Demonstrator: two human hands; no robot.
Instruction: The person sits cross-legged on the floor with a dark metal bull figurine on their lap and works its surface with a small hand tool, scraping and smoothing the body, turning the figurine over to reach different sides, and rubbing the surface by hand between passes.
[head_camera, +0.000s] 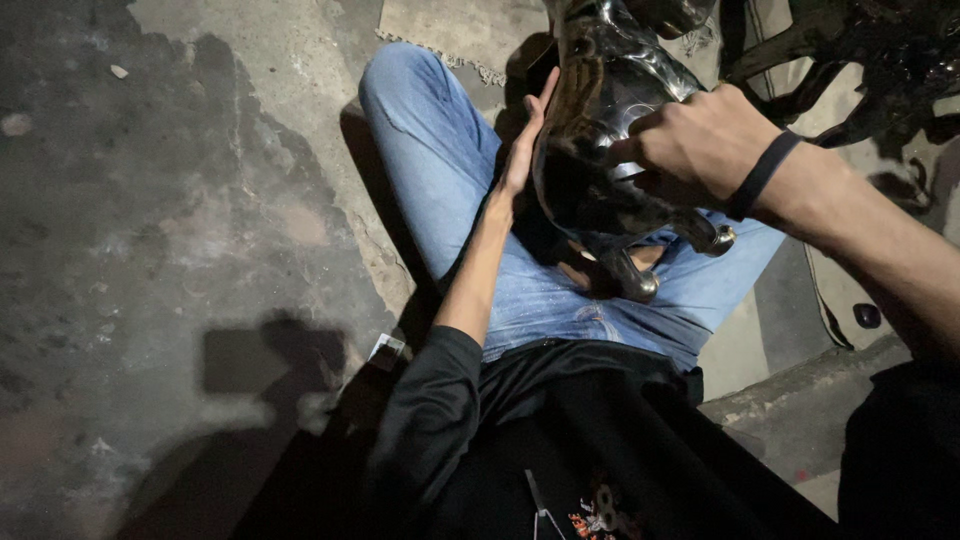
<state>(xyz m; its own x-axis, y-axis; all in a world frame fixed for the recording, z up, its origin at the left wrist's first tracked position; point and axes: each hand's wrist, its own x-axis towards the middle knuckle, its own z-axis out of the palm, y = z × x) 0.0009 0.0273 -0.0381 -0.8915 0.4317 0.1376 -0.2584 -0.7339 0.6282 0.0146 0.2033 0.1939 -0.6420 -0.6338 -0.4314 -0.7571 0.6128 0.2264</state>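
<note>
A glossy black carved figure (590, 120) with shiny legs rests on my lap, over blue jeans (440, 170). My left hand (525, 140) lies flat against its left side with fingers straight. My right hand (700, 140), with a dark band on the wrist, presses on its right flank with fingers curled; I cannot make out whether something small is in them. Two rounded feet of the figure (640, 285) point toward my body.
Rough stained concrete floor (180, 220) spreads to the left. A frayed mat (450, 30) lies at the top. More dark glossy carved pieces (870, 60) sit at the upper right. A raised concrete step (800, 400) is at the lower right.
</note>
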